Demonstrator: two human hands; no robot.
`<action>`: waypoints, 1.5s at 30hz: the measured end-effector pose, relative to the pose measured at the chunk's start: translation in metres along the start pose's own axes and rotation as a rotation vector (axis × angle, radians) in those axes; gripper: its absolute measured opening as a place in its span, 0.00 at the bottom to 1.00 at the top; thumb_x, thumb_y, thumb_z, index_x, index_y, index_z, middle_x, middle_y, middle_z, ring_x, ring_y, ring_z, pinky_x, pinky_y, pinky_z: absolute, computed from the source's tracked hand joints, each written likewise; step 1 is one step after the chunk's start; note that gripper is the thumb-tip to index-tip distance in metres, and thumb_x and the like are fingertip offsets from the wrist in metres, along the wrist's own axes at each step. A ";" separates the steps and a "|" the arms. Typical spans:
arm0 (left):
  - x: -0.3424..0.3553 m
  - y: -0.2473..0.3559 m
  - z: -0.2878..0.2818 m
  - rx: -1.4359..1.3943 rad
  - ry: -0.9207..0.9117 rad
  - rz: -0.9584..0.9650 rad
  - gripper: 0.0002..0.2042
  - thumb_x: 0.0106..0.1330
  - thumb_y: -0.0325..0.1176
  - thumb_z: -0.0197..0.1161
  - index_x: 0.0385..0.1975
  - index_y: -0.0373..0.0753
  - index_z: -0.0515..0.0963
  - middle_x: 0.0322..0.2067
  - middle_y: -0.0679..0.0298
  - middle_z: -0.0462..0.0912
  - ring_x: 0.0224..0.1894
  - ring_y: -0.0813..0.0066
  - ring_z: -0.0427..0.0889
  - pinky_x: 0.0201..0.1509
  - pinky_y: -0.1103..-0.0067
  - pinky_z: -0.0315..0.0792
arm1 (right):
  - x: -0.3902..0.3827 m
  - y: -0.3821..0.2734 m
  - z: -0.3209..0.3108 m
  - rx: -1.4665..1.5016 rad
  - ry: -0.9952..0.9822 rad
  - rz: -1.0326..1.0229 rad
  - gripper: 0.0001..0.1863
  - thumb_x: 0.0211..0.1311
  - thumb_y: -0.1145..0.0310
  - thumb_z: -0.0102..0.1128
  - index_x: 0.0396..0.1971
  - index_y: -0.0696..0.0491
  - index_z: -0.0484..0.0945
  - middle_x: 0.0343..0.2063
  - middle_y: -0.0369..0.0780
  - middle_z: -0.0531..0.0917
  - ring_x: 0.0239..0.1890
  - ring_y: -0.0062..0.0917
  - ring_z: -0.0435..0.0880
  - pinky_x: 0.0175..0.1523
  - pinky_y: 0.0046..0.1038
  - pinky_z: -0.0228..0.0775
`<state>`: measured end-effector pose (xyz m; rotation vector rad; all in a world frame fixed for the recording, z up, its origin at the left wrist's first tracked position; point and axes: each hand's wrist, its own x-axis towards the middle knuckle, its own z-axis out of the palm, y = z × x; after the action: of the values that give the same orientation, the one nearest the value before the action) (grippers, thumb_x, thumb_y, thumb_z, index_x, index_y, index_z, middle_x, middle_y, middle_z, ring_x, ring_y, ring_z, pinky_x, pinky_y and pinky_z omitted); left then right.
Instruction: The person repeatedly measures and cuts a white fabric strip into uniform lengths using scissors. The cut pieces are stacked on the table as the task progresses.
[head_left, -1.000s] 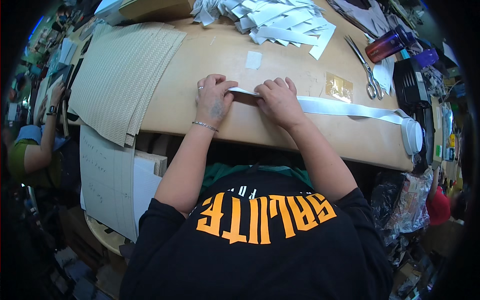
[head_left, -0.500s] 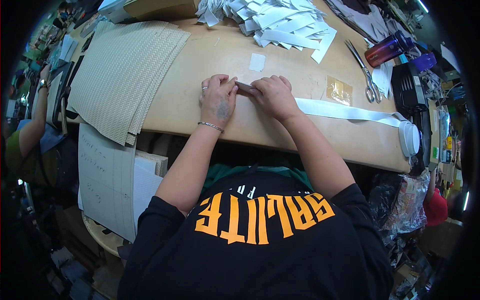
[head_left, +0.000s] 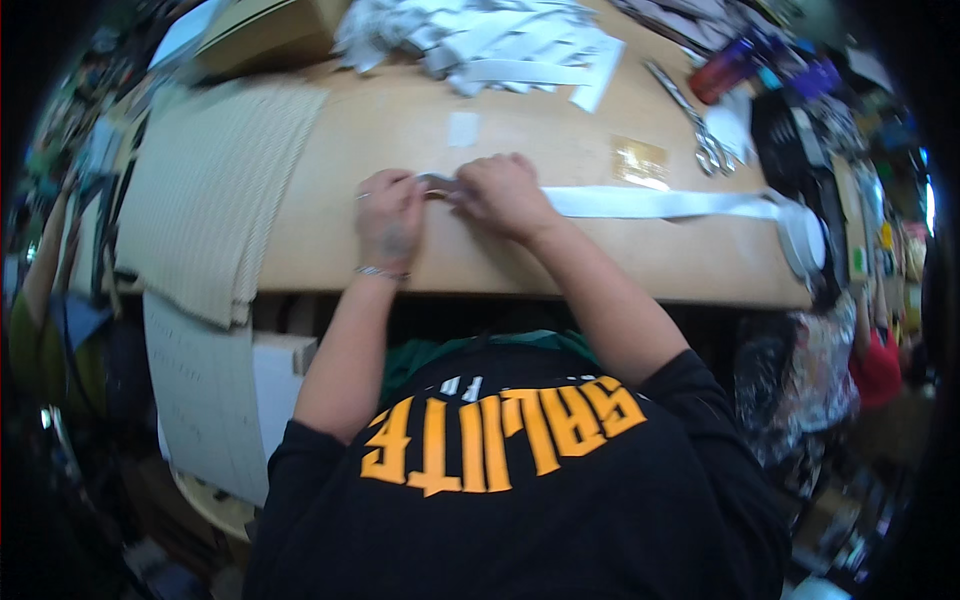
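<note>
Pinching the free end of the white strap [head_left: 655,203] between the fingertips of both hands, we hold it just above the tan worktable [head_left: 400,130]; our left hand [head_left: 388,215] and right hand [head_left: 503,192] are curled with the knuckles up and the fingertips meeting at one spot, almost touching each other. What exactly sits between the fingers beside the strap end is too small and blurred to tell. From the grip the strap runs flat along the table to our right, ending at a white roll [head_left: 805,235] near the table's right edge. Beyond the grip, a little farther from us, lies a small pale square patch [head_left: 463,129], and farther still a heap of cut white strips [head_left: 500,45]. To the right of that and past the strap lie a gold-coloured piece [head_left: 639,162] and a pair of scissors [head_left: 695,130]. To the left of the grip, well apart, a stack of beige ribbed sheets [head_left: 205,200] hangs over the near edge of the table.
</note>
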<state>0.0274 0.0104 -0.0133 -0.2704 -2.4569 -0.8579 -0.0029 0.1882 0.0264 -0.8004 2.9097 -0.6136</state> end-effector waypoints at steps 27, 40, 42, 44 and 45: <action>0.082 0.042 0.066 -0.261 -0.342 -0.134 0.12 0.58 0.37 0.61 0.25 0.31 0.77 0.29 0.58 0.78 0.33 0.68 0.77 0.38 0.78 0.70 | -0.075 0.235 -0.150 -0.632 0.091 0.580 0.15 0.55 0.58 0.58 0.40 0.50 0.78 0.40 0.42 0.80 0.46 0.38 0.76 0.55 0.40 0.63; 0.094 0.036 0.041 -0.497 -0.556 -0.571 0.11 0.58 0.35 0.64 0.24 0.32 0.78 0.24 0.70 0.76 0.28 0.85 0.70 0.32 0.84 0.65 | 0.026 0.103 -0.026 0.470 0.232 -0.290 0.16 0.41 0.69 0.71 0.33 0.52 0.76 0.39 0.37 0.79 0.44 0.33 0.75 0.50 0.31 0.69; 0.096 0.034 0.039 -0.545 -0.582 -0.656 0.11 0.57 0.35 0.64 0.23 0.32 0.79 0.25 0.70 0.75 0.29 0.85 0.70 0.33 0.85 0.65 | 0.026 0.101 -0.023 0.515 0.260 -0.277 0.15 0.41 0.70 0.70 0.31 0.51 0.76 0.35 0.36 0.79 0.42 0.33 0.75 0.49 0.31 0.69; 0.096 0.028 0.041 -0.552 -0.578 -0.641 0.11 0.57 0.35 0.64 0.24 0.32 0.79 0.26 0.69 0.76 0.29 0.84 0.70 0.33 0.84 0.65 | 0.028 0.096 -0.022 0.522 0.301 -0.283 0.13 0.42 0.71 0.69 0.30 0.51 0.77 0.35 0.36 0.79 0.42 0.33 0.75 0.48 0.31 0.69; 0.095 0.025 0.041 -0.555 -0.576 -0.634 0.11 0.58 0.36 0.64 0.25 0.32 0.79 0.27 0.68 0.76 0.29 0.84 0.71 0.33 0.84 0.65 | 0.028 0.094 -0.022 0.526 0.321 -0.287 0.12 0.42 0.71 0.68 0.30 0.51 0.77 0.34 0.36 0.79 0.42 0.33 0.75 0.48 0.31 0.69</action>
<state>-0.0614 0.0575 0.0234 0.1110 -2.8088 -1.9731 -0.0757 0.2557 0.0110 -1.1216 2.6755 -1.5794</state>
